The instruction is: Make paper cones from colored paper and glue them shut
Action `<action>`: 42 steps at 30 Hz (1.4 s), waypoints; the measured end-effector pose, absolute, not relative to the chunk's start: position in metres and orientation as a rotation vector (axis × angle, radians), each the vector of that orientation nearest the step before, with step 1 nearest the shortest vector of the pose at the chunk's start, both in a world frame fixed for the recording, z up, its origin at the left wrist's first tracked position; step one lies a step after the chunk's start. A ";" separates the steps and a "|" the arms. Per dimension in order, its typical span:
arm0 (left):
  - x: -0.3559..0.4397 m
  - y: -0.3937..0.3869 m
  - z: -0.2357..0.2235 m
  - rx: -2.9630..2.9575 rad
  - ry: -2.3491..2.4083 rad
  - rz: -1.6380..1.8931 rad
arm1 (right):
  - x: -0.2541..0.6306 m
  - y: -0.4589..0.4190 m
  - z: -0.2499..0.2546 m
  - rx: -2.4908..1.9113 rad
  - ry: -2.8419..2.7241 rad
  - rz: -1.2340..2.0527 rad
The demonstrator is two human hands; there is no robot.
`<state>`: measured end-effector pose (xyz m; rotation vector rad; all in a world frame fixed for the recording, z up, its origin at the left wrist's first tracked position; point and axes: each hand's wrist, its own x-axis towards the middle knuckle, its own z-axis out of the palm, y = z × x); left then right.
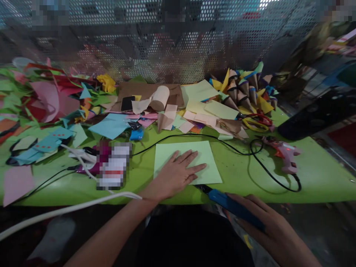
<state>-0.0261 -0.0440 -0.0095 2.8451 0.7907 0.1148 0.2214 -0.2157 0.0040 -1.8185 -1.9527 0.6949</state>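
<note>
A pale green sheet of paper (167,154) lies on the green tabletop in front of me. My left hand (180,170) rests flat on it with the fingers spread. In my right hand (267,218) is a blue utility knife (230,204), gripped along its handle. The knife's dark tip is at the near edge of the sheet, low and right of my left hand; whether the blade touches the paper I cannot tell.
A pink glue gun (289,157) sits at the right, its black cable looping behind the sheet. Scissors with yellow and red handles (258,122) lie behind it. Coloured paper scraps (52,96), paper cones (241,91) and a paper roll (160,98) fill the back. A white cable (69,210) crosses front left.
</note>
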 end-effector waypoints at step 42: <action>-0.056 -0.029 -0.004 2.793 0.850 0.054 | 0.201 -0.231 -0.005 -1.794 -1.963 0.553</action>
